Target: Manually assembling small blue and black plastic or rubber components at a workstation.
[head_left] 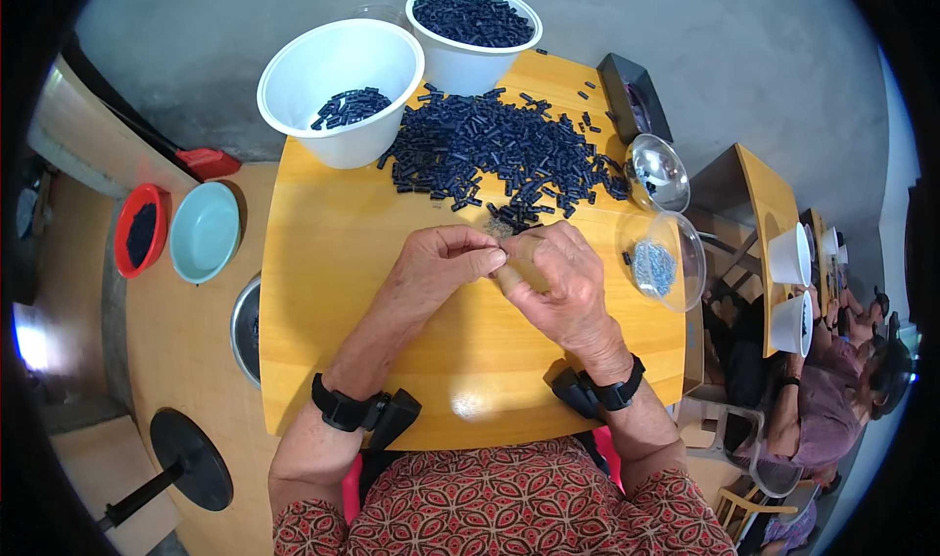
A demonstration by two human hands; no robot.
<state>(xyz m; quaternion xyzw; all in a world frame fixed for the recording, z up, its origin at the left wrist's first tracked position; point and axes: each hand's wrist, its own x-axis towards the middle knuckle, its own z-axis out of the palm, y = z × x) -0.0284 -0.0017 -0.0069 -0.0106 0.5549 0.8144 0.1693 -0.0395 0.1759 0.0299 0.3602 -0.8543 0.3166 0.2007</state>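
Observation:
My left hand [441, 260] and my right hand [560, 284] meet over the middle of the table, fingertips pinched together. Whatever lies between them is too small and covered to make out. Just beyond the fingers is a small scatter of tiny grey bits [499, 227]. Behind it spreads a big heap of short black tubular pieces [480, 145], with a few strays at its edges. Right of my right hand, a clear plastic bowl [692, 262] holds small light-blue pieces [653, 267].
Two white tubs [277, 106] [446, 65] at the back hold more black pieces. A metal bowl [666, 169] and a black tray [651, 91] stand at the right. Red [122, 253] and turquoise [204, 233] basins sit on the floor. Another person [822, 409] works at a table on the right.

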